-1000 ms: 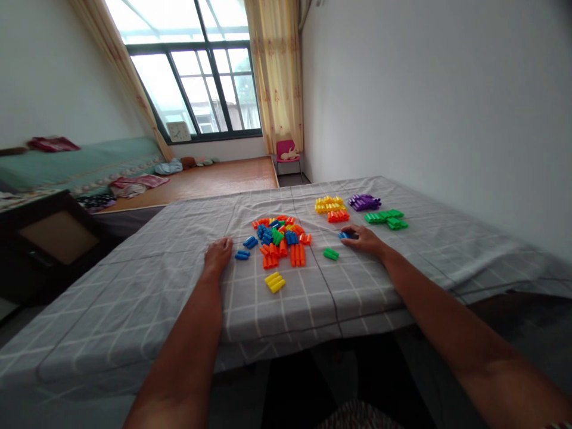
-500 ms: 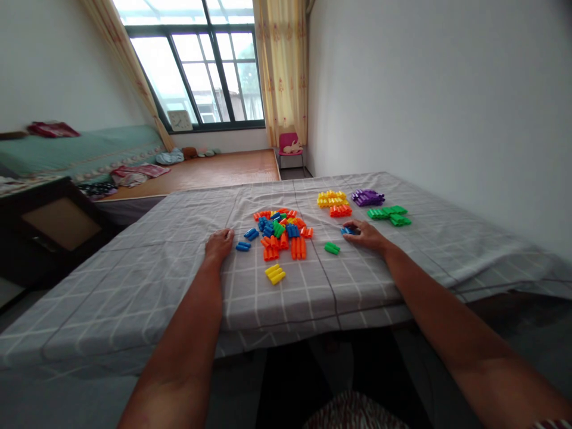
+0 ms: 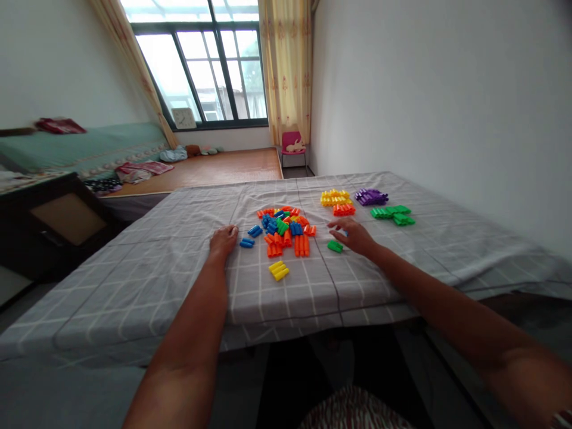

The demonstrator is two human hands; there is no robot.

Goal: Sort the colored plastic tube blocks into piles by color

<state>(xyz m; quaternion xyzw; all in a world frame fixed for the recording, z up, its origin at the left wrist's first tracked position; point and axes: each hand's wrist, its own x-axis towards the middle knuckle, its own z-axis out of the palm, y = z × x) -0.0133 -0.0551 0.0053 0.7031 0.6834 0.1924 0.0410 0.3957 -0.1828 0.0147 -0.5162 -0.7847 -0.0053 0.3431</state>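
Observation:
My left hand rests on the cloth left of a mixed pile of small plastic tube pieces, fingers curled in, with nothing visible in them. Nearest to it are two blue tube pieces. My right hand hovers right of the pile with thumb and fingers apart, holding nothing. Beneath its fingers a bit of a blue piece shows, mostly hidden. A green piece lies just in front of it. Closer to me is a yellow piece, below orange pieces.
Sorted groups sit at the back right: yellow, orange, purple and green. A grey checked cloth covers the table. A white wall runs along the right. A pink chair stands behind.
My right hand has let go of the blue piece and moved slightly left, its fingers spreading. The left hand keeps its place beside the pile. The view has shifted slightly.

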